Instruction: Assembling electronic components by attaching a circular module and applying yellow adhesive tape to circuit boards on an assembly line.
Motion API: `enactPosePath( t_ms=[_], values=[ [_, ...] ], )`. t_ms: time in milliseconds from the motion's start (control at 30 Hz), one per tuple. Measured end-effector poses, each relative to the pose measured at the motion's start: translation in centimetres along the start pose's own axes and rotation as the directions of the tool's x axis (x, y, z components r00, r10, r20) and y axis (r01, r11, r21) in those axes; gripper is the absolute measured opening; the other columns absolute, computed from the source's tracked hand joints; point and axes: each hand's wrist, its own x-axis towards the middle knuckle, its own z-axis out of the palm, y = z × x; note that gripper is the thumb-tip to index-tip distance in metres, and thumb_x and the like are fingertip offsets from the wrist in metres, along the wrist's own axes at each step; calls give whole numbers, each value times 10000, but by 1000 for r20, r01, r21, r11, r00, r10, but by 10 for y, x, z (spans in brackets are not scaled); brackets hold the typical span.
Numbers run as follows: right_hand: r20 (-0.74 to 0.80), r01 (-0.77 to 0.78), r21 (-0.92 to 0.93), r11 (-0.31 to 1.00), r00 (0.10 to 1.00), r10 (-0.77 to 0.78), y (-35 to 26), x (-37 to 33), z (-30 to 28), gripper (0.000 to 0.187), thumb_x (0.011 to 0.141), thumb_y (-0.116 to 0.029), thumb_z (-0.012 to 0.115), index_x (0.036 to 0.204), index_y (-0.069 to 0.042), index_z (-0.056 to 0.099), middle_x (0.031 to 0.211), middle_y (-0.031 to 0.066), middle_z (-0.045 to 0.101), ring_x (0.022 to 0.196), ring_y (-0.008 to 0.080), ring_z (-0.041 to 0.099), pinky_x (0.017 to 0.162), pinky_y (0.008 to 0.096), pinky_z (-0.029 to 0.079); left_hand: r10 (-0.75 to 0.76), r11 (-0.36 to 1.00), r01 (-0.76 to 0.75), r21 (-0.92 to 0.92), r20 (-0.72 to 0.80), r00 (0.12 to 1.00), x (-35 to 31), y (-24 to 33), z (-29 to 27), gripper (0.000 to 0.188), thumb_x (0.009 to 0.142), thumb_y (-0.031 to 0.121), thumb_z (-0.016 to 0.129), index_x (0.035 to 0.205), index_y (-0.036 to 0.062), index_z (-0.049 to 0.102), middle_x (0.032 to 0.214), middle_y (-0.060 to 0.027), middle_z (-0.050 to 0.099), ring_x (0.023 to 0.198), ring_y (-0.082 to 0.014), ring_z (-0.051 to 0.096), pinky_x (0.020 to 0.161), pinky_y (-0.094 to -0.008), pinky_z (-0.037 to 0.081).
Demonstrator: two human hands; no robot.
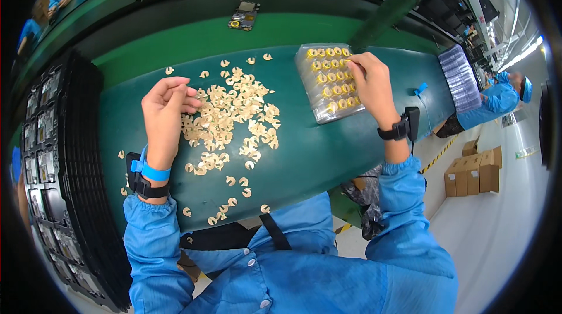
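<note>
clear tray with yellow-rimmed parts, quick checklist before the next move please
1. Clear tray on the green table: ok.
2. Yellow-rimmed parts in rows on the tray: ok.
3. Right hand at the tray's upper right: ok.
4. Anything pinched in that hand: cannot tell.
5. Left hand at the cream pile's edge: ok.
6. All cream pieces gathered: not ok, stray pieces lie toward the near edge.

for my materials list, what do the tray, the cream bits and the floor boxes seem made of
Tray: probably glossy plastic, being see-through with highlights.
Cream bits: thin, flat, perhaps paper or plastic; finish unclear.
Boxes: likely matte cardboard, brown with folded flaps.
</note>
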Motion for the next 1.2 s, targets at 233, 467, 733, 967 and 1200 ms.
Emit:
enactPosePath(
  t_ms=[233,467,733,967,1200],
  values=[
    [281,-43,553,832,950,-137,-140,14,40,128,930,-78,686,977,34,727,873,199,718,792,376,691,721,391,545,161,987,-163,-8,234,959,-22,20,16,198,1007,49,643,1166,-61,688,1003,-129,757,878,-192,752,750,-276,583],
    [133,341,494,800,879,-457,-188,32,82,133,932,-31,661,1031,57,683,904,201,677,830,369,664,738,414,526,323,945,-326,24,84,943,-23,17,20,183,952,-41,692,1129,-86,696,1025,-149,771,942,-185,762,839,-282,612],
    [185,-74,794,603,975,-124,-185,27,110,166,945,-64,702,1041,71,713,914,159,732,787,177,741,676,296,581,216,963,-215,-160,-15,976,-21,22,22,114,1005,-7,637,1086,-85,652,980,-156,758,892,-197,762,759,-277,619],
    [154,-78,852,518,982,-105,-186,24,123,138,926,-74,719,983,52,713,858,91,699,724,105,664,623,252,525,176,961,-177,-211,-23,984,-18,20,20,105,1016,25,628,1064,-69,634,937,-152,749,846,-185,757,692,-265,601],
    [150,-66,820,569,984,-102,-188,22,116,117,915,-57,710,962,50,706,844,79,685,710,92,636,614,250,514,182,965,-180,-189,-7,983,-19,19,19,109,1007,20,637,1070,-69,638,941,-139,747,824,-174,750,669,-254,582]
  ],
)
